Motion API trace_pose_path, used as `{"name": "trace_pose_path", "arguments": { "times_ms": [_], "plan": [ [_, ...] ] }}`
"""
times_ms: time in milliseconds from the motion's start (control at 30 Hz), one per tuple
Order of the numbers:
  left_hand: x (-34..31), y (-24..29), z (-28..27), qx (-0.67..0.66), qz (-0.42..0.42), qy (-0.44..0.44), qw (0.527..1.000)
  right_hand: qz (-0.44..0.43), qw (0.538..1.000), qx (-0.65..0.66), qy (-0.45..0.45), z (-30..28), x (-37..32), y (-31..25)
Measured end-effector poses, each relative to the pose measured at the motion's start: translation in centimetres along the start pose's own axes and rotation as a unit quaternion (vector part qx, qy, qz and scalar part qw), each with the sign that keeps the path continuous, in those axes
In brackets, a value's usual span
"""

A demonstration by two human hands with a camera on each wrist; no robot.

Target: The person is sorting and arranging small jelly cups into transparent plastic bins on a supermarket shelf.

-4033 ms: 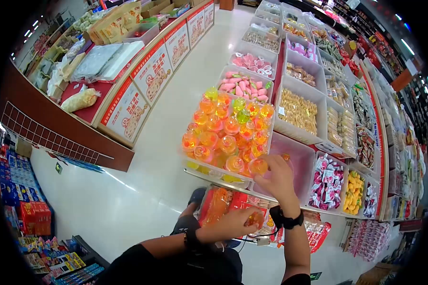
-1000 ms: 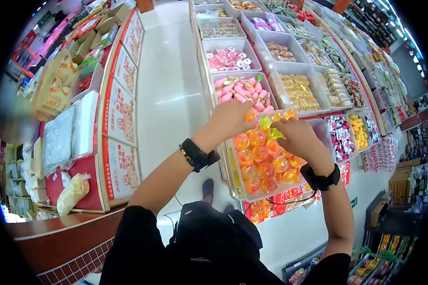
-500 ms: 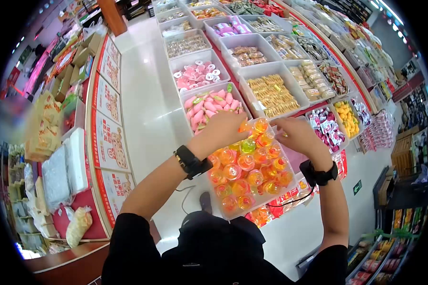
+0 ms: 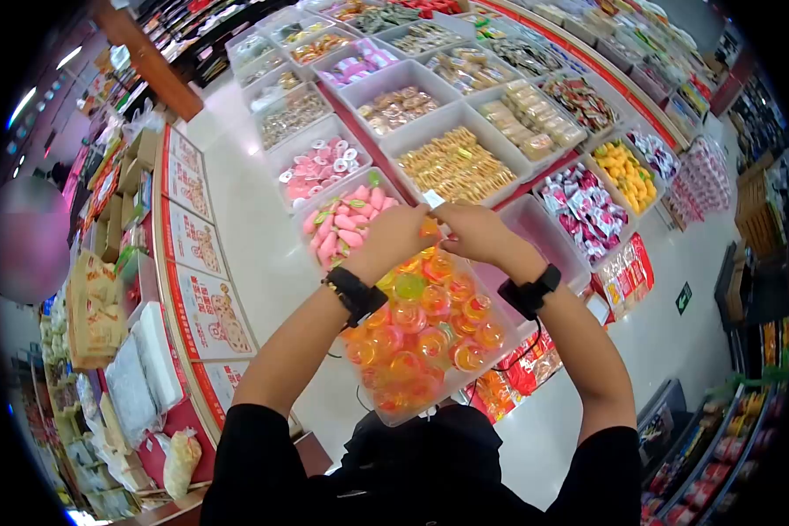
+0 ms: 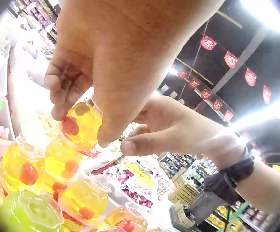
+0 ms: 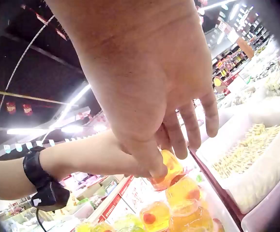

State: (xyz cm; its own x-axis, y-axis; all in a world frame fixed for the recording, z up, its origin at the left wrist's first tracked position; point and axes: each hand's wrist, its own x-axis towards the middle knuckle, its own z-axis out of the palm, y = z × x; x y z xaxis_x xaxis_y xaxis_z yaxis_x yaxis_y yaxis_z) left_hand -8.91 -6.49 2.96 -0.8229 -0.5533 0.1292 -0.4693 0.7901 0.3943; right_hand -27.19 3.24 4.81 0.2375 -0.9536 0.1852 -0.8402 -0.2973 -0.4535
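Note:
In the head view, my left hand [image 4: 391, 240] pinches a round orange jelly cup [image 4: 429, 228] at the far end of a clear tub [image 4: 475, 379] filled with orange jellies [image 4: 405, 340] and a green one. The left wrist view shows the held jelly, yellow with a red centre [image 5: 83, 125], between thumb and fingers of the left hand [image 5: 111, 63]. My right hand [image 4: 484, 235] is close beside it, its fingers loosely extended in the right wrist view [image 6: 147, 72], thumb tip near the cup [image 6: 169, 169]; whether they touch, I cannot tell.
Beyond the tub are bins of pink sweets [image 4: 346, 223], gold-wrapped sticks [image 4: 458, 167] and purple-and-white packets [image 4: 579, 210]. An empty-looking bin [image 4: 548, 241] sits to the right. Red packages [image 4: 622, 276] hang below the shelf edge. A display counter [image 4: 203, 307] stands at the left.
The view has turned, and the tub appears lower and further left. Both hands have come closer together; the right hand has moved from the tub's far right corner towards the left hand.

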Motion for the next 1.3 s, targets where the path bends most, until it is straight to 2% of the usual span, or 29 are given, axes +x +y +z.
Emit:
{"name": "trace_pose_path", "arguments": {
  "times_ms": [67,267,367,467,567,667,767,867,967,1067,1300],
  "plan": [
    [0.1,0.3,-0.1,0.011,-0.016,-0.012,1.000,-0.006,1.000,0.020,0.003,1.2,0.1,1.0],
    [0.1,0.7,-0.6,0.017,0.004,-0.022,1.000,0.064,0.995,0.071,-0.025,1.5,-0.5,1.4],
    [0.3,0.7,-1.0,0.008,-0.005,-0.050,0.999,0.043,0.994,0.098,-0.002,2.3,-0.8,2.0],
    [0.2,1.2,-1.9,-0.004,-0.051,-0.072,0.996,0.061,0.990,0.129,-0.025,2.4,-0.7,2.1],
    [-0.6,2.3,-3.3,-0.009,-0.066,-0.032,0.997,0.040,0.987,0.156,0.013,1.9,-1.1,1.5],
    [-1.5,3.6,-4.8,-0.154,-0.101,-0.006,0.983,0.009,0.970,0.234,0.065,0.9,-1.2,0.7],
    [-2.4,3.9,-5.1,-0.255,-0.064,0.041,0.964,0.005,0.942,0.320,0.099,-0.5,-1.1,-0.9],
    [-3.2,3.2,-4.7,-0.365,-0.072,0.037,0.928,0.021,0.915,0.398,0.059,-0.6,-0.9,-1.3],
    [-4.4,3.0,-4.7,-0.394,-0.100,0.000,0.914,0.044,0.922,0.384,0.034,-1.5,-1.3,-2.0],
    [-5.3,3.1,-4.3,-0.297,-0.037,0.034,0.953,0.014,0.944,0.328,0.040,-1.3,-1.2,-1.9],
    [-6.9,1.6,-1.9,-0.281,-0.083,0.057,0.955,-0.050,0.982,0.177,0.031,-0.2,-1.0,-2.8]
  ]
}}
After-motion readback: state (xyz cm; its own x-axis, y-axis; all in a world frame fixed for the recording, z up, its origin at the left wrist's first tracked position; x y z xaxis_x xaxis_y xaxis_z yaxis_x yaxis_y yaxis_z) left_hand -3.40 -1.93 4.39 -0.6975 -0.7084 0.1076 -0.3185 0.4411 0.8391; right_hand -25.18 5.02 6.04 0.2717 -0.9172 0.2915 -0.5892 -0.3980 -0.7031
